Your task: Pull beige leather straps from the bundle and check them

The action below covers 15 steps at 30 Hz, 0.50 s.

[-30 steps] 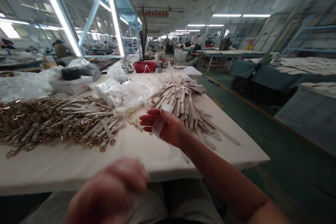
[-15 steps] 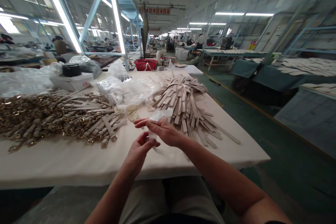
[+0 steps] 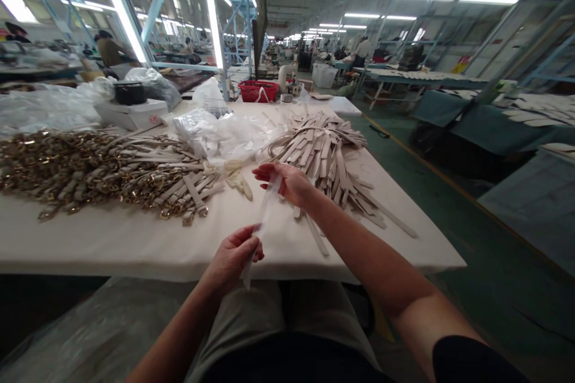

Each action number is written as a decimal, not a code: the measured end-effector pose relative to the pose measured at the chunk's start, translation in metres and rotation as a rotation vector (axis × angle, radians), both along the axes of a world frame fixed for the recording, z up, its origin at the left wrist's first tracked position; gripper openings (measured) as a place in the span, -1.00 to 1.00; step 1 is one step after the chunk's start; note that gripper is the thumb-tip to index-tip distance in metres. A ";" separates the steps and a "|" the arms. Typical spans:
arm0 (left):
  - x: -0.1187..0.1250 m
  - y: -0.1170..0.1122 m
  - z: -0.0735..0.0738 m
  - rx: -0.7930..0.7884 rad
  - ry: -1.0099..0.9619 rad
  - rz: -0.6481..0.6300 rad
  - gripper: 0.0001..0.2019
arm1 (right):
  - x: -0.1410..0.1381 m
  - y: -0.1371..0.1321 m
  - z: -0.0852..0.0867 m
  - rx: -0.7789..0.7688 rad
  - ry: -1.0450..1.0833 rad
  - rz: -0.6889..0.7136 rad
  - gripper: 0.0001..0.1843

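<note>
A long, narrow strip of clear plastic (image 3: 266, 210) is stretched slantwise between my hands; whether it is a folded bag cannot be made out. My left hand (image 3: 238, 248) pinches its lower part, and a short tail hangs below the fingers at the table's front edge. Higher up, my right hand (image 3: 290, 184) has the top end between thumb and fingers. Just beyond that hand lies a heap of pale beige straps (image 3: 323, 152). To the left spreads a large pile of straps with gold-coloured buckles (image 3: 103, 176). Yellowish gloves (image 3: 236, 178) lie between the two piles.
Crumpled clear plastic bags (image 3: 220, 131) lie at the middle back of the cream-covered table (image 3: 148, 245). Behind them stand a white box (image 3: 132, 115) with a black container on it, and a red basket (image 3: 257, 91). A blue metal frame (image 3: 186, 66) rises at the back.
My hands have moved apart, the right upward and away, the left slightly lower, so the plastic now stretches lengthwise between them. The view has tilted a little downward and turned left.
</note>
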State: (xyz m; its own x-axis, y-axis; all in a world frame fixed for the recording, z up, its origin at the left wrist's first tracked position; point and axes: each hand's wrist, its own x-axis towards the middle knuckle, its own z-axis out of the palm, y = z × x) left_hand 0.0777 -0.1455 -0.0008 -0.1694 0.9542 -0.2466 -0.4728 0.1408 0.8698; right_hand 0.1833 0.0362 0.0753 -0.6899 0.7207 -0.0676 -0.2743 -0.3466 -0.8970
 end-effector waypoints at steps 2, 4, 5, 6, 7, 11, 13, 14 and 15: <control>-0.002 -0.006 -0.005 -0.018 0.007 -0.065 -0.47 | -0.005 0.006 -0.001 -0.008 -0.036 -0.014 -0.52; -0.004 -0.010 -0.007 -0.050 0.028 -0.134 -0.47 | -0.010 0.011 -0.002 0.000 -0.057 0.001 -0.52; -0.005 -0.012 -0.007 -0.071 0.045 -0.165 -0.47 | -0.013 0.013 -0.003 0.006 -0.070 0.016 -0.52; -0.006 -0.014 -0.008 -0.093 0.065 -0.193 -0.47 | -0.017 0.014 -0.003 0.014 -0.084 0.036 -0.52; -0.006 -0.015 -0.009 -0.113 0.084 -0.223 -0.47 | -0.021 0.014 -0.004 0.024 -0.099 0.060 -0.51; -0.001 -0.021 -0.023 -0.136 0.148 -0.368 -0.53 | -0.040 0.008 -0.003 0.086 -0.189 0.207 -0.52; 0.004 -0.025 -0.034 -0.154 0.200 -0.438 -0.53 | -0.052 0.001 -0.004 0.131 -0.270 0.319 -0.52; 0.007 -0.027 -0.039 -0.177 0.241 -0.459 -0.52 | -0.059 -0.003 -0.006 0.159 -0.316 0.372 -0.51; 0.009 -0.029 -0.042 -0.209 0.293 -0.475 -0.51 | -0.065 -0.007 -0.008 0.191 -0.362 0.426 -0.52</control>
State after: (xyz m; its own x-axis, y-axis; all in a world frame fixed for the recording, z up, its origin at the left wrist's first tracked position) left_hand 0.0869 -0.1748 -0.0431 0.1753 0.8781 -0.4452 -0.0608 0.4610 0.8853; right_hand 0.1180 0.0296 0.0669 -0.8786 0.4077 -0.2489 0.1890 -0.1819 -0.9650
